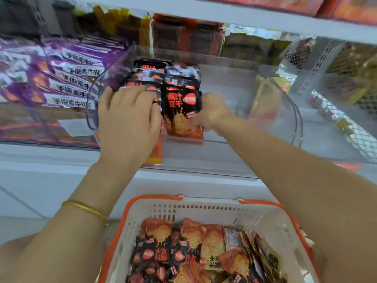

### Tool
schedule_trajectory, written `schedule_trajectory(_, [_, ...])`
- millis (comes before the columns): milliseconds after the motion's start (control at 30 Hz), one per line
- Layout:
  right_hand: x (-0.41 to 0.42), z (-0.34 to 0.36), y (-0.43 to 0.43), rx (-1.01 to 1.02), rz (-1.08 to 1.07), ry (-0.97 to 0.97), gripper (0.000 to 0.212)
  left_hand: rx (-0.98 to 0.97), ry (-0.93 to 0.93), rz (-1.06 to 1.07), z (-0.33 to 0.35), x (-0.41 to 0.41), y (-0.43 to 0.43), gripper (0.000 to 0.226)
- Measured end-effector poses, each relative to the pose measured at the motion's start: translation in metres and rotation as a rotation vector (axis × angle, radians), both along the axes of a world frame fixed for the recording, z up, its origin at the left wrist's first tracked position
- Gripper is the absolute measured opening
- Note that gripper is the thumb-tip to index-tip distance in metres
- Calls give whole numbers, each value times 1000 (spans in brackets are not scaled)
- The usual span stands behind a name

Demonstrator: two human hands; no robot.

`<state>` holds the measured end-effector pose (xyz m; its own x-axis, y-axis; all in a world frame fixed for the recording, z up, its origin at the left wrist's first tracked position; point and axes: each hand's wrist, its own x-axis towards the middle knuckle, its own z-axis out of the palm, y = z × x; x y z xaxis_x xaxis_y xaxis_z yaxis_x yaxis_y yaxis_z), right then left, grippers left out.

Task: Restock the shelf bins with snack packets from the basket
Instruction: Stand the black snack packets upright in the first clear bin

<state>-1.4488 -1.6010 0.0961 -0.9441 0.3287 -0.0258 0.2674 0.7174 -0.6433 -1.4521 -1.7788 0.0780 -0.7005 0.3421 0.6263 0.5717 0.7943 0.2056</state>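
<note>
Shelf bin (285, 111): clear walls, right half bare; I would fill that side next, packets upright and facing forward.
Basket (204, 207): below the shelf, holding many loose packets (183, 252).
Binned packets (181, 94): two upright rows at the bin's left; best kept squared.
Left hand (128, 119): fingers flat, pressing the left row steady.
Right hand (212, 113): against the right row's front packet; its grip is blurred, so I cannot tell.

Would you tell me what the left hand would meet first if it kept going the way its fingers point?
The left hand would meet the left row of black packets in the clear bin; its fingertips seem to touch them.
</note>
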Motion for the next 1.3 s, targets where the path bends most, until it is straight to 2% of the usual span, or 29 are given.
schedule_trajectory(67, [-7,-3,1,165,-40,-67,39,2,17,3,-2,1,1,36])
schedule_trajectory(133, [-10,-2,1,162,-47,-98,33,-6,30,8,-3,1,2,37])
schedule_trajectory(200, [-12,-3,-1,63,-62,-78,21,-10,28,13,-3,1,2,38])
schedule_trajectory(267, [-14,-5,-3,-22,-98,-78,20,-15,40,18,-4,1,3,38])
schedule_trajectory(367, [-10,-3,-6,-188,-105,-206,34,-15,45,12,-5,0,3,38])
schedule_trajectory(467, [-3,2,-6,-379,-139,-240,38,-2,61,6,-6,-1,2,38])
schedule_trajectory(567, [3,6,-5,-438,-138,-259,42,66,71,-38,-6,2,1,36])
schedule_trajectory(700, [19,19,-4,-387,-132,-179,25,181,200,-156,1,25,-3,27])
schedule_trajectory(767, [39,31,-3,-286,-117,-15,33,194,240,-224,1,46,-4,28])
schedule_trajectory(833, [74,41,-5,-272,-54,204,36,183,193,-343,-7,68,-5,28])
schedule_trajectory(900, [115,39,-9,-369,26,316,34,99,79,-425,-24,84,-4,27])
schedule_trajectory(933, [130,25,-10,-408,66,278,31,25,1,-438,-35,90,-3,27])
schedule_trajectory(1000, [149,-22,-13,-420,136,24,24,-158,-162,-425,-56,95,1,32])
schedule_trajectory(1067, [153,-92,-13,-284,171,-325,15,-344,-290,-393,-76,96,6,36])
schedule_trajectory(1133, [154,-174,-9,-21,260,-535,8,-470,-382,-351,-88,95,11,34])
schedule_trajectory(1200, [158,-244,-9,192,365,-591,19,-532,-432,-318,-95,95,17,31])
schedule_trajectory(1233, [160,-271,-10,288,422,-575,32,-554,-443,-304,-97,95,19,31])
schedule_trajectory(1300, [160,-304,-16,468,540,-438,61,-583,-455,-297,-102,94,23,31])
